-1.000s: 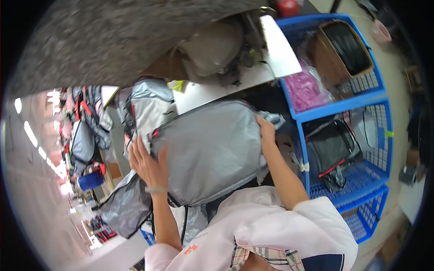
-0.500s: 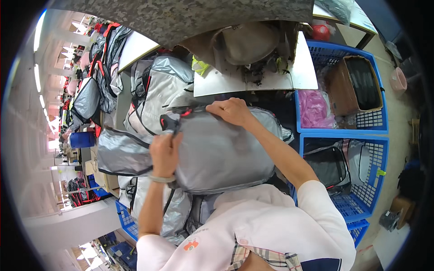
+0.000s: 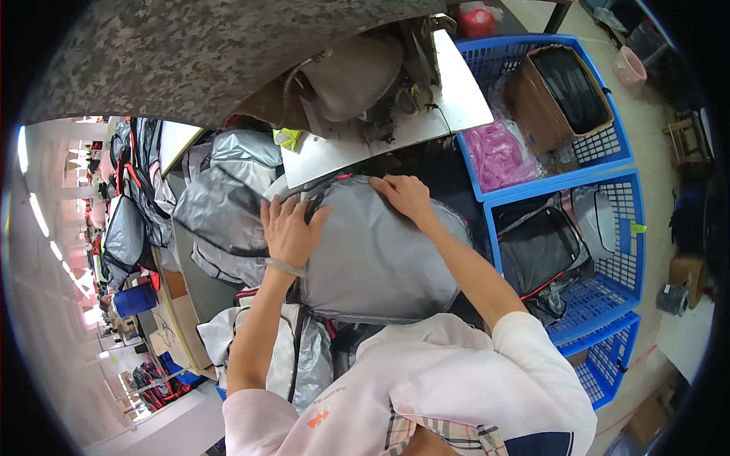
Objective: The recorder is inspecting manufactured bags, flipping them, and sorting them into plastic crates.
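Note:
A large grey fabric bag (image 3: 380, 254) with rounded edges lies across the front of my body, a bit of red trim at its upper edge. My left hand (image 3: 291, 232) lies at the bag's left edge with its fingers apart, next to a silver flap with dark edging (image 3: 220, 213) that spreads out to the left. At the upper edge my right hand (image 3: 405, 199) has its fingers curled over the grey cloth; the fingertips are partly hidden. Under and behind my left forearm rest more silver and white bag pieces (image 3: 312, 361).
Straight ahead is a sewing machine (image 3: 353, 76) on a white tabletop (image 3: 327, 156), under a mottled grey board (image 3: 190, 61). Blue crates (image 3: 494, 197) stand on the right, holding a cardboard box (image 3: 525, 106), pink plastic (image 3: 494, 156) and bag pieces. Silver and red bags (image 3: 125, 228) are piled at the left.
My left hand has gone from a closed grip to spread fingers at the bag's edge. The silver flap has shifted up, and the right hand stays on the upper edge. The view has turned.

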Demonstrator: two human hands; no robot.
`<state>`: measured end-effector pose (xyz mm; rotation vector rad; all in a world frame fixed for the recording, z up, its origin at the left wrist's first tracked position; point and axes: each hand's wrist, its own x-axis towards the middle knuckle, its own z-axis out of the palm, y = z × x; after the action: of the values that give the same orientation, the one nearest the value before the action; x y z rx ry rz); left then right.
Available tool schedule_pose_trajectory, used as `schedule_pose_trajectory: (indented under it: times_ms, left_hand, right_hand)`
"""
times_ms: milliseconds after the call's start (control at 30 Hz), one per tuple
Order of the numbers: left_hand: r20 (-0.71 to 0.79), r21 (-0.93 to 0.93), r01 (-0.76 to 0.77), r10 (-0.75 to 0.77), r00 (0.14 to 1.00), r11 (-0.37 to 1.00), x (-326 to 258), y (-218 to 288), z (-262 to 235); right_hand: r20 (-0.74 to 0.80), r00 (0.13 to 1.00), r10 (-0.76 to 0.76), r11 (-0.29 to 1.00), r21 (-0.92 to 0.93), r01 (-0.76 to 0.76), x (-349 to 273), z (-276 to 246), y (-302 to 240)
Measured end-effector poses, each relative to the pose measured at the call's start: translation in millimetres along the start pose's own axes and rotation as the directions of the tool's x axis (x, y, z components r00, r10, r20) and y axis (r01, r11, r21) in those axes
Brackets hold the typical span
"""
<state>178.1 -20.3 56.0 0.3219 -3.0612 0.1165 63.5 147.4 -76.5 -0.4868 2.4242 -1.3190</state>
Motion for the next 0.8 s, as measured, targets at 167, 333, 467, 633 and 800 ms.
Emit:
schedule_pose_trajectory:
  times_ms: [167, 333, 467, 633, 800]
  left_hand:
    - [0.025, -0.02, 0.062, -0.062, 0.998, 0.998, -3, 6, -7]
    - [-0.08, 0.068, 0.154, -0.149, 0.986, 0.986, 6, 23, 5]
    - [-0.078, -0.032, 0.082, -0.084, 0.993, 0.996, 45, 14, 29]
    - [0.004, 0.021, 0.077, -0.077, 0.997, 0.997, 83, 7, 47]
    - [0.077, 0.023, 0.097, -0.098, 0.992, 0.995, 112, 9, 53]
  right_hand:
    - [-0.004, 0.986, -0.166, 0.986, -0.035, 0.165, 17, 5, -17]
    - [-0.004, 1.0, -0.031, 0.996, 0.085, 0.031, 28, 13, -24]
    - [-0.05, 0.986, 0.157, 0.986, 0.063, -0.154, 46, 17, -13]
    - [-0.068, 0.973, 0.222, 0.975, 0.014, -0.222, 76, 24, -3]
    - [-0.006, 0.951, 0.309, 0.951, -0.018, -0.309, 103, 24, 5]
